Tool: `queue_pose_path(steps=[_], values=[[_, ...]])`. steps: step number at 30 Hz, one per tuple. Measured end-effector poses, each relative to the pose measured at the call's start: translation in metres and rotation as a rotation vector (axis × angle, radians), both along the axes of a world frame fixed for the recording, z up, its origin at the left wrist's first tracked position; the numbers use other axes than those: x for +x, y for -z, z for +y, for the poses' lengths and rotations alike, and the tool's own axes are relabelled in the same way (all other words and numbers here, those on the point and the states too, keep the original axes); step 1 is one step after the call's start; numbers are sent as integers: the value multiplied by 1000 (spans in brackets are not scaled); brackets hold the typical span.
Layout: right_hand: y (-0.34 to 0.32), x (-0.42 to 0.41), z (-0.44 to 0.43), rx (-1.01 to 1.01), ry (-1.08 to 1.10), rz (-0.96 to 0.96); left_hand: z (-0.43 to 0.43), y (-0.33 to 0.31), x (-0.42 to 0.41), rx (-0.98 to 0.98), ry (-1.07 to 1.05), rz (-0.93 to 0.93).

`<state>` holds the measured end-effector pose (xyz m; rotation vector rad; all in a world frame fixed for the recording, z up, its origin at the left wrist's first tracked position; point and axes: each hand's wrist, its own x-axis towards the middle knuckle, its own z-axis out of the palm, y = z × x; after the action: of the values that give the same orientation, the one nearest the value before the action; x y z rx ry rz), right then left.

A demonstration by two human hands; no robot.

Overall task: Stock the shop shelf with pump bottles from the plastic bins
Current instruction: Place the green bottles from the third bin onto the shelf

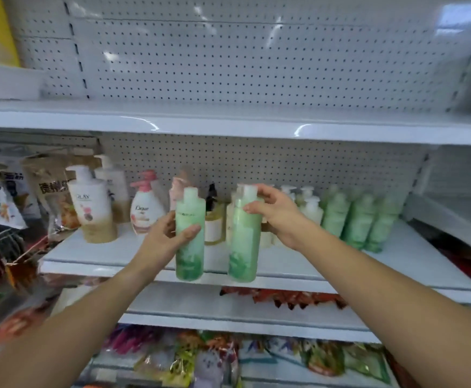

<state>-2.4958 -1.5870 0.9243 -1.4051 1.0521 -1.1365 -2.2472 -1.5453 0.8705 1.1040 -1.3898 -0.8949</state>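
I hold two tall green bottles upright in front of the middle white shelf (122, 257). My left hand (163, 238) grips the left green bottle (189, 253) around its middle. My right hand (277, 217) grips the right green bottle (242, 247) near its shoulder, fingers curled round it. Both bottles hang at the shelf's front edge, side by side. Further right on the shelf stands a group of matching green bottles (360, 219).
The shelf also carries an Olay pump bottle (92, 211), a Dove pump bottle (146, 210), an amber bottle (214, 222) and white pump bottles (311, 205). The upper shelf (228, 121) is bare. Snack packets (284, 299) fill lower shelves, hanging bags (4, 208) at left.
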Motion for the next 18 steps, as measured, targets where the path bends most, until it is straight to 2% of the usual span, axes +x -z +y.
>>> queue_pose_path(steps=[13,18], values=[[-1,-217,54,12,364,10,-16,-3,-225,1,309,56],[-4,-263,54,2,394,153,-38,-5,-279,-2,430,67]])
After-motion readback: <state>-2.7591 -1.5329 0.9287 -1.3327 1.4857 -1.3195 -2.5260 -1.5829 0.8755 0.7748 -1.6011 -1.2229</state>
